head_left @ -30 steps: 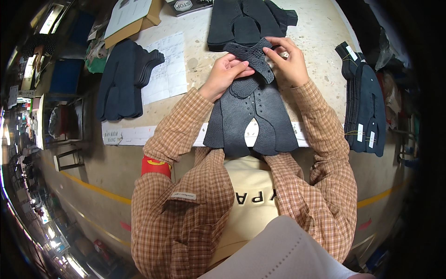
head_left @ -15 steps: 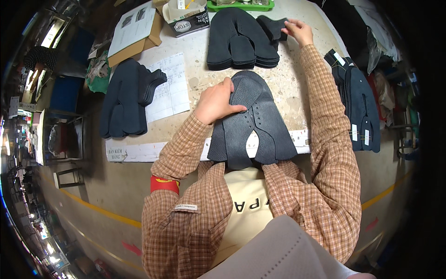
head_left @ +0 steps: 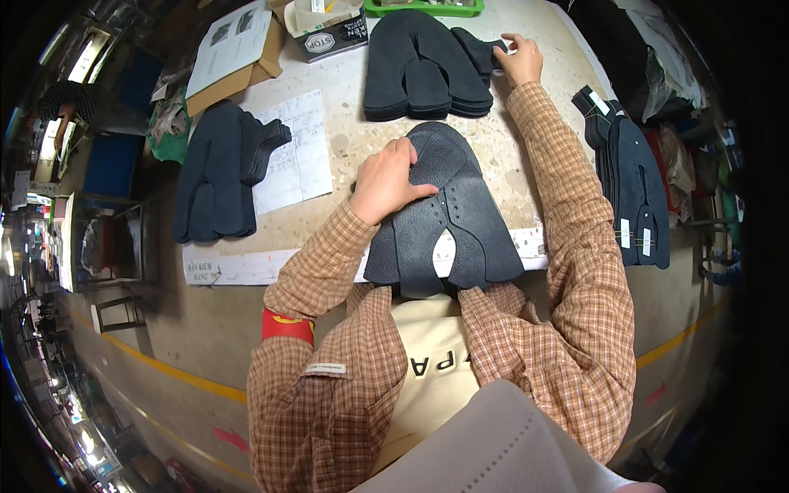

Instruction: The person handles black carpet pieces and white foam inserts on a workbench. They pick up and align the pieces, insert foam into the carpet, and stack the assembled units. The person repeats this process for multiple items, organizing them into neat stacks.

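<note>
Black leather shoe-upper pieces lie overlapped at the table's front edge, grained side up, with rows of punched holes and an oval gap between them. My left hand grips their left side near the rounded top, thumb pressed on the leather beside the holes. Farther off on the right, my right hand has its thumb and forefinger at the narrow end of a small black shoe-upper piece on a low stack. That small stack adjoins a larger pile of black shoe uppers; the fingertips' exact hold is hard to see.
Another pile of black uppers stands at left, partly over a written sheet. Tied, tagged uppers sit at the right edge. Behind are a cardboard box, a black-and-white carton and a green tray.
My right hand has moved slightly left, and the small piece it held raised at the stack now lies lower. My left hand keeps its place on the leather pieces.
</note>
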### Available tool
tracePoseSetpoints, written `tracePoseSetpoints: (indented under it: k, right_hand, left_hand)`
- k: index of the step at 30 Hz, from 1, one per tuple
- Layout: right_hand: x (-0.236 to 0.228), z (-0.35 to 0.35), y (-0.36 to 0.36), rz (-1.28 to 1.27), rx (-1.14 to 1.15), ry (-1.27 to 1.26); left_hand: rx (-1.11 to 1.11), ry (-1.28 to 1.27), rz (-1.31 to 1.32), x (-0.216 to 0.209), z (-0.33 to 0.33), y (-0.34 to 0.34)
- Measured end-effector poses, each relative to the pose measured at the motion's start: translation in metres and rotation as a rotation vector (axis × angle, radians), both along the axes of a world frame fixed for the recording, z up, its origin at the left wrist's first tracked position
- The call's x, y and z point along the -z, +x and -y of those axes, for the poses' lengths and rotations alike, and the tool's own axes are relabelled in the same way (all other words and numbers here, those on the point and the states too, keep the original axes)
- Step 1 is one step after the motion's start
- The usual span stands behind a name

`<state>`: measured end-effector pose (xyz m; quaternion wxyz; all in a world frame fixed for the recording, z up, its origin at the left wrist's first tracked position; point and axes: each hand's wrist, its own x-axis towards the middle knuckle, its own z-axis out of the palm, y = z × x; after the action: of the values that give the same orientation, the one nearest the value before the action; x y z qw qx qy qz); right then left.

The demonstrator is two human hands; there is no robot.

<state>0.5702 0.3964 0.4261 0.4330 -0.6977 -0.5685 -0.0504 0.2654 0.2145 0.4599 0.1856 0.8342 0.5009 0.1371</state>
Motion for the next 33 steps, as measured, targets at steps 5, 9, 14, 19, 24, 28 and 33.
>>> tracePoseSetpoints:
  k: [5,9,14,19,24,28,33]
  right_hand:
    - [-0.031,0.039,-0.003,0.116,-0.167,0.174]
    - [-0.059,0.102,-0.023,0.021,-0.525,-0.028]
    - [-0.059,0.156,-0.067,0.348,-1.055,-0.268]
    - [-0.029,0.180,-0.104,0.420,-1.187,-0.256]
    - [-0.019,0.179,-0.105,0.307,-1.123,-0.164]
    - [-0.028,0.174,-0.099,0.065,-1.058,-0.027]
    - [-0.028,0.170,-0.096,-0.707,-0.895,-0.156]
  left_hand:
    - [0.090,-0.259,0.300,-0.002,-0.018,-0.008]
    - [-0.038,-0.460,1.038,-0.003,-0.037,-0.019]
    - [-0.286,-0.817,1.520,0.009,-0.053,-0.035]
    - [0.032,-1.299,1.979,0.012,-0.058,-0.040]
    - [0.009,-1.063,1.940,0.000,-0.041,-0.025]
    - [0.007,-0.792,1.803,-0.003,-0.037,-0.016]
    - [-0.093,-0.722,1.551,0.002,-0.031,-0.007]
